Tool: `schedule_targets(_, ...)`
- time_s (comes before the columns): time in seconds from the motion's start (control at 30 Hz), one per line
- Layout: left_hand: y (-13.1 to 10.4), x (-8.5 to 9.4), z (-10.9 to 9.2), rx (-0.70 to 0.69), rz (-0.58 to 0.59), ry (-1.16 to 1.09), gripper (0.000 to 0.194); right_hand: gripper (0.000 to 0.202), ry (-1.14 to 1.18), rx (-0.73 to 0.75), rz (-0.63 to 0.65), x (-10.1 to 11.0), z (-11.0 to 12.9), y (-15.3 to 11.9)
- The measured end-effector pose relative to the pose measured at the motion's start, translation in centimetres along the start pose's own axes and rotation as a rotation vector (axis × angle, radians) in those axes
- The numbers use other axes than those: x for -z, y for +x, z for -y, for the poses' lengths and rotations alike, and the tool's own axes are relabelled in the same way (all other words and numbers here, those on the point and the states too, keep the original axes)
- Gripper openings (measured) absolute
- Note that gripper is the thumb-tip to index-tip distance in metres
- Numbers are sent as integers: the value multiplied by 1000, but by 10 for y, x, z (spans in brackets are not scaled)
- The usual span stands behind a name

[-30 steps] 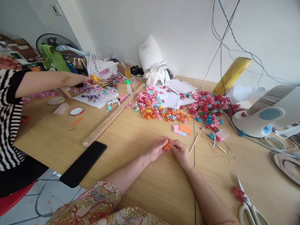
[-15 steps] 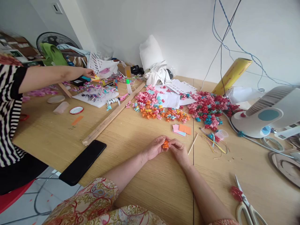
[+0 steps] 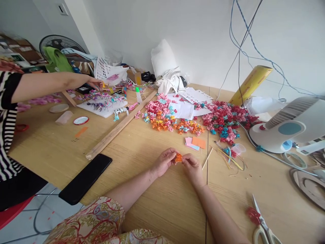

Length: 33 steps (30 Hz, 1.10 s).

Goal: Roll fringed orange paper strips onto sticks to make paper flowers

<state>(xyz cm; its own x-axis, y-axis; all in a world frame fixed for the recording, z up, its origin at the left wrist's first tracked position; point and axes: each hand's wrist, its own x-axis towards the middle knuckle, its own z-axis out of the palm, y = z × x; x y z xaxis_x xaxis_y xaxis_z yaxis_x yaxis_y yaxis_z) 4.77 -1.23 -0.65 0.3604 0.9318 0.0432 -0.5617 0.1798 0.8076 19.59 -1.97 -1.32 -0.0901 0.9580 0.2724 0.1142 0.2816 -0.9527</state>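
A small orange paper flower (image 3: 178, 157) is pinched between my two hands, a little above the table in the middle of the view. My left hand (image 3: 165, 162) grips its left side with thumb and fingers. On the other side my right hand (image 3: 192, 166) holds its edge between closed fingertips. Beyond the hands lie orange, pink and blue paper pieces (image 3: 198, 142). Close to my right hand is a thin wooden stick (image 3: 207, 158). Further back spreads a heap of pink, red, blue and orange paper flowers (image 3: 223, 118).
A black phone (image 3: 85, 179) lies at the table's left edge, near a long wooden strip (image 3: 119, 127). Scissors (image 3: 262, 220) rest at lower right. A white fan-like device (image 3: 289, 127) stands at right. At left, a co-worker's arm (image 3: 56, 84) reaches over a white board (image 3: 99, 107).
The orange flower looks slightly more spread between my fingertips, and my hands have barely moved. The co-worker's hand has drawn back slightly left. The whole view has shifted a little.
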Motion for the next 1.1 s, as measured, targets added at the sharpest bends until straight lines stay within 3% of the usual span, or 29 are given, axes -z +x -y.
schedule_targets(0.3,3,3,1,26,-50,22,21,9,-59,-26,-54,0,-2,-2)
schedule_targets(0.77,3,4,0,16,-14,103,18,5,-170,41,-46,1,-7,-1)
schedule_targets(1.1,2,3,1,-178,-64,444,23,6,-220,78,-46,0,-3,0)
